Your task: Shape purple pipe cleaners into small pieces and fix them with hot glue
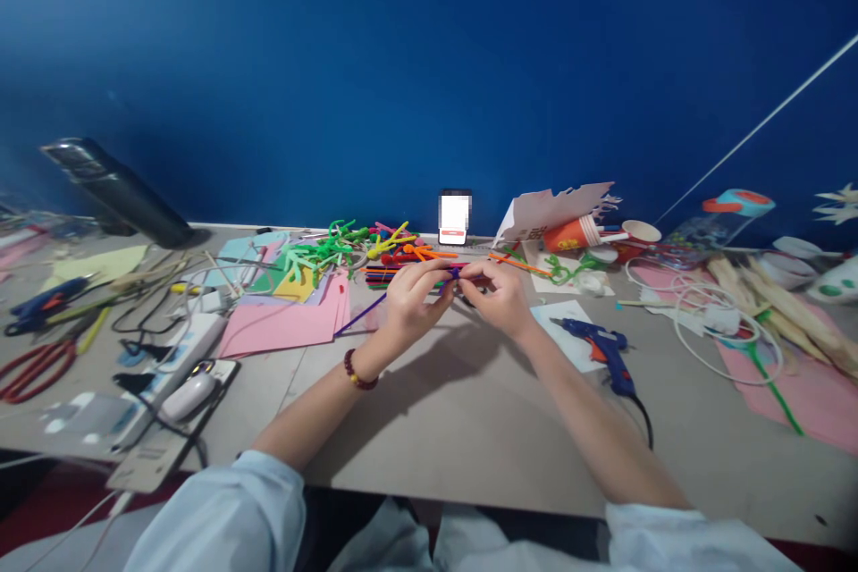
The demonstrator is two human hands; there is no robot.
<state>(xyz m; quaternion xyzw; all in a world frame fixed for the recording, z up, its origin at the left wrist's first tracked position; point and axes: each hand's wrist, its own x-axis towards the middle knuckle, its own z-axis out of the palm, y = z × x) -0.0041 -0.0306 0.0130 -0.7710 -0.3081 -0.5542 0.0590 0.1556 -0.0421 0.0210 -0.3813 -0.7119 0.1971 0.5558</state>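
My left hand (416,297) and my right hand (497,293) meet above the middle of the table, both with fingers pinched. Between their fingertips is a purple pipe cleaner (362,315), bunched or twisted where the fingers meet. One straight end of it sticks out to the left below my left hand. Just behind the hands lies a bundle of dark and coloured pipe cleaners (376,279), partly hidden by my left hand. Green pipe cleaner shapes (322,252) and a yellow one (389,241) are heaped farther left.
A phone (455,219) stands against the blue wall. On the right are a blue glue gun (596,341), red paper cups (569,235) and a coiled white cable (697,357). Pink paper (281,328), a power strip (180,362) and red-handled scissors (40,371) lie left.
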